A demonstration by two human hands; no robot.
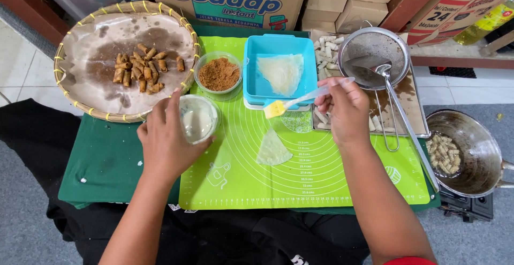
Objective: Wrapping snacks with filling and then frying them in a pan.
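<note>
- My left hand is curled round the rim of the cup of pale paste, holding it steady on the mat, just below the tub of brown filling
- My right hand pinches the clear handle of the brush, fingers closed narrow on it; the yellow bristles hang over the mat just beside the blue box, clear of the cup
- The wrapper lies flat on the mat below the brush, between my two hands, touching neither; more sheets sit in the blue box
- Doing this well, I'd say: dip only the bristle tips, keep the cup pinned so it doesn't slide or tip
- Wipe the excess on the rim, since a dripping brush would likely soak that thin sheet
- Paste belongs along the wrapper's edges, I judge, with light strokes so the sheet doesn't drag or wrinkle
- Mind the right elbow: the strainer rests on the tray of raw rolls close behind my hand, and the wok sits just off to the right
- Fried rolls on the basket at far left are well out of the way
</note>
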